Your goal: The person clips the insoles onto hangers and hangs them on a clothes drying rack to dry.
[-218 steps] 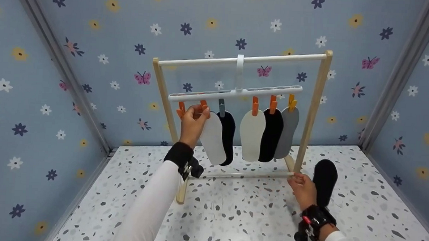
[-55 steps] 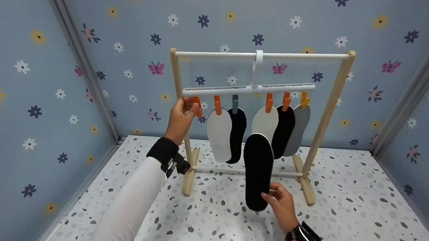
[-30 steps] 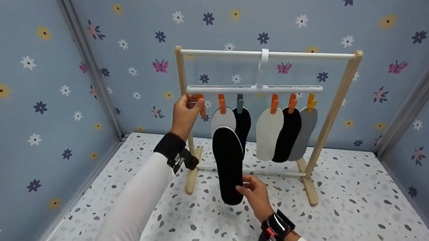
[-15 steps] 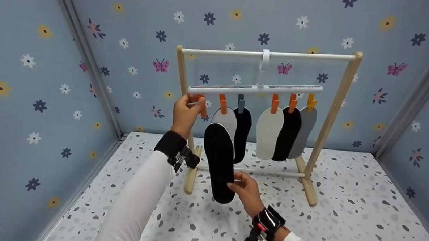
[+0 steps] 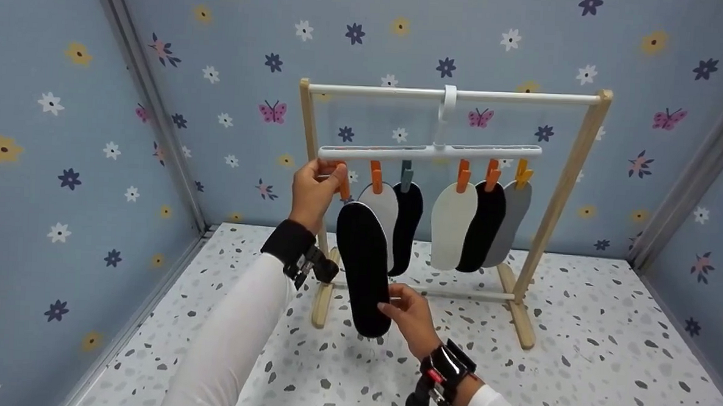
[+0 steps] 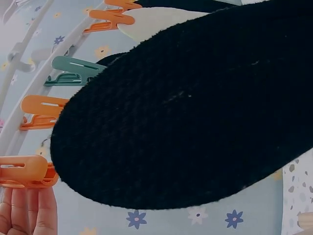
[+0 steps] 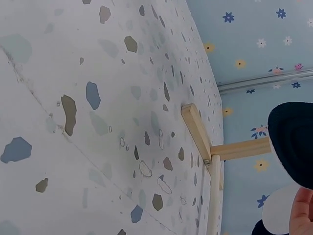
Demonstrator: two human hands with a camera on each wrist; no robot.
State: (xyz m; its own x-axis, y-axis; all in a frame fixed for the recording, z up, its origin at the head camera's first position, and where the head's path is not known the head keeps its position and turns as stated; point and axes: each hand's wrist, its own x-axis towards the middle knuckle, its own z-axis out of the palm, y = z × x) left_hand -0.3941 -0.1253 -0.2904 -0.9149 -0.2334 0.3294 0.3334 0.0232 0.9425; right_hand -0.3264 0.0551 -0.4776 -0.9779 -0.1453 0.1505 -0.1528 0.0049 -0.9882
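My left hand pinches an orange clothespin at the left end of the white hanger. In the left wrist view that clothespin is beside the top end of a black insole. My right hand holds this black insole near its lower end, thumb on its front face. The insole tilts, its top just below the pinched clothespin; whether they touch cannot be told. Behind it hang a white insole under another orange clothespin and a black one under a teal clothespin.
Cream, black and grey insoles hang on the hanger's right half from two orange clothespins and a yellow one. A wooden rack with white rods carries the hanger. Speckled tabletop lies below; patterned walls surround it.
My right hand has picked up the black insole from the right and brought it left and slightly up, toward the left-end clothespin. My left hand moved earlier from the second clothespin to the leftmost.
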